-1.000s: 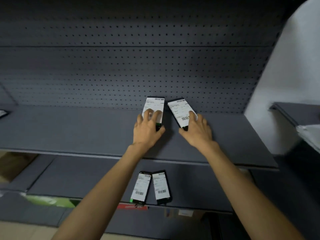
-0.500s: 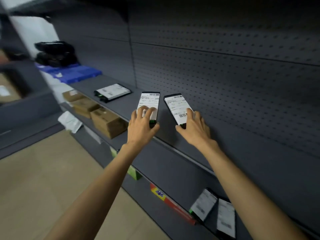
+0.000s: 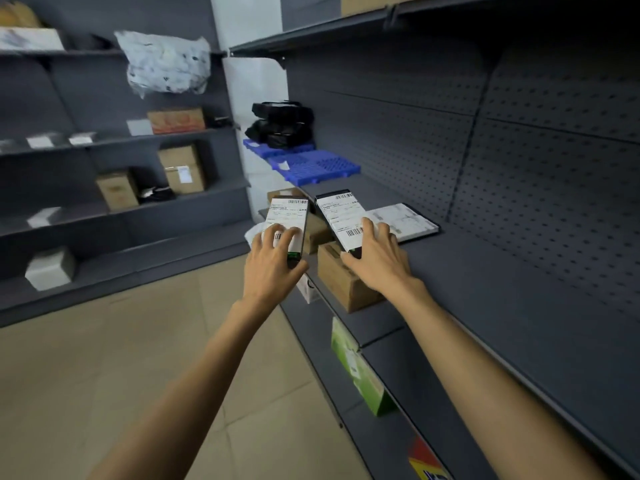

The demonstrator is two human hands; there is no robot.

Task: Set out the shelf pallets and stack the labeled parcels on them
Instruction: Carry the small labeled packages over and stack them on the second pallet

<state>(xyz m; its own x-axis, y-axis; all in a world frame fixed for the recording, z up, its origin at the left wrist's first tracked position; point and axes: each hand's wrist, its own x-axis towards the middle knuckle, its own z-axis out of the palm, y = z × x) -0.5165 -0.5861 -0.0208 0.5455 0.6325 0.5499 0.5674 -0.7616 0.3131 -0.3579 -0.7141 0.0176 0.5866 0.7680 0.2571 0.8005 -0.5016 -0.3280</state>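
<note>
Both grips loaded. The left grip (image 3: 273, 268) pinches the near end of the left parcel (image 3: 289, 223), fingers spread on the label and thumb tucked under. The right grip (image 3: 377, 265) holds the right parcel (image 3: 341, 220) the same way, fingers over its right edge.

Position: both parcels are carried side by side, apart, at the front edge of the shelf (image 3: 502, 306). The left one hangs out over the aisle. A flat parcel (image 3: 401, 221) lies on the shelf just beyond the right one. The blue pallets (image 3: 311, 166) are farther along, with black bags (image 3: 280, 124) on the far one.

Handling, by judgement: slim stiff boxes, likely light. The label faces look smooth, so top fingers may slide. An end hold leaves the far end levering, and the long edges nearer the middle would be steadier.

Orientation: labels up, long axes pointing away from the person toward the pallets, top barcodes at the far end. The right parcel's far end angles leftward.
</note>
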